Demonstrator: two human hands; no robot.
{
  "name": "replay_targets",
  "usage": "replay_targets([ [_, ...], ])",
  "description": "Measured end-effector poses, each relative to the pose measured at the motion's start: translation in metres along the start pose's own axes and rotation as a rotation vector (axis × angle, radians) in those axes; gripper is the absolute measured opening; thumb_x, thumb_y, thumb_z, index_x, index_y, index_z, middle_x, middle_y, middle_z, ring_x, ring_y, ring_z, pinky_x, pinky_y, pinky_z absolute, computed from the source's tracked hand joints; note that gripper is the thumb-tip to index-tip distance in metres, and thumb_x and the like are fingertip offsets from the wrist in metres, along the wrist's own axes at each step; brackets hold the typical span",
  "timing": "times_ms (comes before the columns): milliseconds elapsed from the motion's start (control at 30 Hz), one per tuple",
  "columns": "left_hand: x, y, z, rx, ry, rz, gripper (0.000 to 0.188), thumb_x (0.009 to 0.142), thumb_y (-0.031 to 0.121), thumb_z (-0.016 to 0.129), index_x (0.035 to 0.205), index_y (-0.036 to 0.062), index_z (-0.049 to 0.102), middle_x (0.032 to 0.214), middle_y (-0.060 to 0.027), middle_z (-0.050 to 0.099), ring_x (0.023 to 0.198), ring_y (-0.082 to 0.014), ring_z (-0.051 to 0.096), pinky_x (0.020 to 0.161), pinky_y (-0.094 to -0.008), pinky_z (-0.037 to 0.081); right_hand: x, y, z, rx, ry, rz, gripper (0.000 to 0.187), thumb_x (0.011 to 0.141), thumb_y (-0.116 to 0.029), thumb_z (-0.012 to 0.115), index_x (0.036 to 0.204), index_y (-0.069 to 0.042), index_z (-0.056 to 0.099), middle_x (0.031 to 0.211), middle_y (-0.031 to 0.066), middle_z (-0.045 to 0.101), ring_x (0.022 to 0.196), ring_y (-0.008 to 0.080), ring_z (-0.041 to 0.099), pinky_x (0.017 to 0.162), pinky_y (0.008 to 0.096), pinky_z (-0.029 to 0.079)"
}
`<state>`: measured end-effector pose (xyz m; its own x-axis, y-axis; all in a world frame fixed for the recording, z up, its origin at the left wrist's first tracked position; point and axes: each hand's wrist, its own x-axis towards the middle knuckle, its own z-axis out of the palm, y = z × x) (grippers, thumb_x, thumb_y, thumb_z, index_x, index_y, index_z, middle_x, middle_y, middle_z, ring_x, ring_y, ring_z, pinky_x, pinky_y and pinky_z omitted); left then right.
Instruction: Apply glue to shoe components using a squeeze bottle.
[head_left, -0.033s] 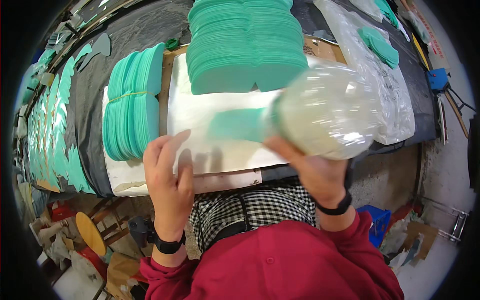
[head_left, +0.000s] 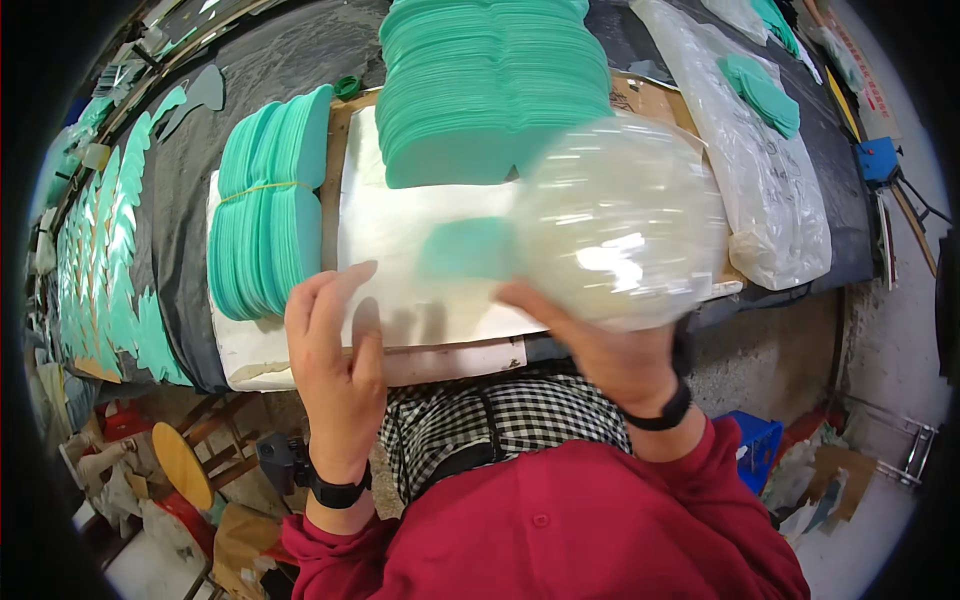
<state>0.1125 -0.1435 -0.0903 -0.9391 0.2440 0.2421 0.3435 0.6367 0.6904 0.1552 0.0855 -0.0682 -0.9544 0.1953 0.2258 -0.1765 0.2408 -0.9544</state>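
My right hand grips a large rounded, translucent whitish thing, smeared by motion; it looks like a bulky plastic bottle, but I cannot be sure. To its left, a blurred teal flat piece shows over the white sheet. My left hand hovers at the sheet's left edge with its fingers apart and nothing in them. Beside it stands a stack of teal sole-shaped pieces with a yellow band round it. Behind the sheet rises a larger stack of similar teal pieces.
A clear plastic bag lies at the right, with a few teal pieces on it. Teal offcuts lie along the far left. A small green cap sits behind the banded stack. A yellow-topped stool stands below left.
My right hand and the rounded translucent thing have shifted left, covering more of the teal piece. My left hand has hardly moved.
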Motion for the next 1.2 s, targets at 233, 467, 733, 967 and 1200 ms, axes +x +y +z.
replay_targets([
  [233,-0.001,-0.005,-0.001,-0.431,0.309,-0.212,0.025,0.089,-0.008,0.057,0.112,0.0025,0.058,0.102,-0.0033,0.054,0.091,-0.0138,0.049,0.083,-0.0269,0.042,0.043,0.005,0.071,0.157,-0.107,-0.278,0.069,0.076,-0.005,0.083,0.138,-0.001,0.051,0.128,0.0149,0.063,0.118,0.0244,0.062,0.099,0.036,0.05],
  [467,0.016,-0.007,0.001,-0.083,0.004,-0.097,0.021,0.094,0.0,0.057,0.114,0.0017,0.065,0.11,-0.0065,0.058,0.091,-0.0143,0.054,0.082,-0.0261,0.045,0.028,0.013,-0.02,0.512,0.287,-0.068,0.057,0.087,0.0,0.076,0.139,-0.005,0.053,0.134,0.0179,0.062,0.119,0.0278,0.062,0.106,0.044,0.051],
  [733,0.03,-0.012,0.041,0.06,-0.201,-0.01,0.019,0.096,0.005,0.059,0.111,-0.0013,0.067,0.108,-0.0111,0.06,0.087,-0.0203,0.059,0.08,-0.0328,0.051,-0.021,0.038,-0.102,0.483,0.572,0.002,0.074,0.089,-0.015,0.079,0.151,-0.005,0.039,0.142,0.018,0.055,0.132,0.0291,0.053,0.116,0.0474,0.038],
  [967,0.045,0.011,0.028,-0.285,-0.278,-0.366,0.014,0.089,0.007,0.065,0.102,0.0007,0.064,0.093,0.0023,0.057,0.081,-0.0061,0.048,0.07,-0.0247,0.042,-0.026,0.042,-0.103,0.473,0.534,0.02,0.077,0.089,-0.019,0.079,0.151,-0.004,0.037,0.139,0.0173,0.056,0.132,0.0295,0.052,0.116,0.047,0.038],
  [1200,0.051,0.021,0.017,-0.574,-0.479,-0.541,0.008,0.089,0.007,0.065,0.095,0.0017,0.064,0.086,0.003,0.059,0.075,-0.0052,0.05,0.069,-0.0221,0.04,-0.028,0.05,-0.125,0.553,0.628,-0.04,0.066,0.089,-0.012,0.078,0.145,-0.005,0.046,0.134,0.0164,0.06,0.129,0.0289,0.055,0.113,0.0465,0.041],
])
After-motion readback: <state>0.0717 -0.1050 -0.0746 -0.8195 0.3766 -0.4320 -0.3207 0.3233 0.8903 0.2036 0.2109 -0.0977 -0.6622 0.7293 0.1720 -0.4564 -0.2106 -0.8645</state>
